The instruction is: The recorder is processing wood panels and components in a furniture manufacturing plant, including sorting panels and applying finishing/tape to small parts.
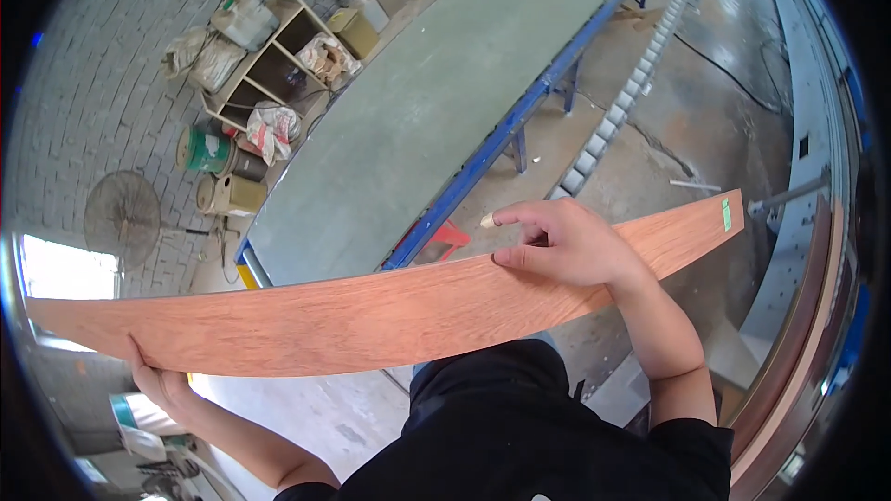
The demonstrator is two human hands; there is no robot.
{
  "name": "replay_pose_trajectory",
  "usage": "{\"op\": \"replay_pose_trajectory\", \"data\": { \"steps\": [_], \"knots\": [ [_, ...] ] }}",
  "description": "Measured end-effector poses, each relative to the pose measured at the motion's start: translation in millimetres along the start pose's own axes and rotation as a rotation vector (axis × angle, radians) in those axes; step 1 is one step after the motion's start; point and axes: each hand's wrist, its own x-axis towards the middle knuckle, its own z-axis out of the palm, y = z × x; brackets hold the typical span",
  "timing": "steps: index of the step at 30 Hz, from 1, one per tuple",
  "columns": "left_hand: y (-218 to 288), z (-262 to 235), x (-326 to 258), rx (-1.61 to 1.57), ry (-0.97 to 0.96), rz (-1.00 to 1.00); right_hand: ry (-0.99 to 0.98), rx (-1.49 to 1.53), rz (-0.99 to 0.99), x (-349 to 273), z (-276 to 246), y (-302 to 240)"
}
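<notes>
A long reddish-brown wooden board (353, 320) with a curved outline in this view stretches across in front of my body. A small green label (727, 214) is stuck near its right end. My left hand (160, 382) grips the lower edge near the left end, thumb on the face and the other fingers hidden behind. Over the upper edge, right of the middle, lies my right hand (571, 246). Its thumb touches the board's face at the edge, and the index finger, with a pale yellowish cover on its tip, is raised off the wood. Its remaining fingers are mostly hidden.
Beyond the board stands a long grey-green table (408, 121) with a blue frame (520, 116). A roller track (613, 121) runs along its right side. Left are a shelf unit (269, 70), several buckets, and a round fan (122, 220). A red stool (449, 239) shows below the table.
</notes>
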Motion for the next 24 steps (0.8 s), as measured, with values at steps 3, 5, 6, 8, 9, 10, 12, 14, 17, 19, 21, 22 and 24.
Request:
{"op": "replay_pose_trajectory", "data": {
  "steps": [3,5,6,8,9,10,12,14,17,19,21,22,24],
  "knots": [
    [-13,-2,-5,-0.063,0.082,0.0,-0.072,-0.019,-0.008,36,-12,-1],
    [-23,-2,-3,-0.061,0.137,0.016,-0.137,-0.028,0.005,67,-13,-4],
    [-28,-4,0,-0.054,0.172,0.027,-0.154,0.029,-0.01,83,-12,-4],
    [-36,-15,12,-0.093,0.176,0.042,-0.187,0.075,-0.031,114,-5,-6],
    [-41,-21,18,-0.125,0.163,0.054,-0.214,0.107,-0.043,131,0,-7],
    [-48,-25,23,-0.14,0.184,0.062,-0.243,0.136,-0.059,147,4,-8],
    [-64,-33,30,-0.126,0.186,0.094,-0.262,0.057,-0.102,175,16,-8],
    [-90,-40,38,-0.182,0.204,0.046,-0.218,-0.026,-0.111,198,29,-12],
    [-119,-51,55,-0.236,0.267,-0.007,-0.175,-0.449,-0.237,225,70,-63],
    [-133,-50,61,-0.263,0.301,-0.043,-0.243,-0.554,-0.308,234,93,-70],
    [-146,-49,67,0.048,0.186,0.14,-0.258,-0.665,-0.431,241,107,-78],
    [-149,-50,75,0.068,0.21,0.142,-0.251,-0.681,-0.426,247,112,-91],
    [-157,-48,88,0.147,0.196,0.143,-0.128,-0.855,-0.409,252,121,-122]
  ]
}}
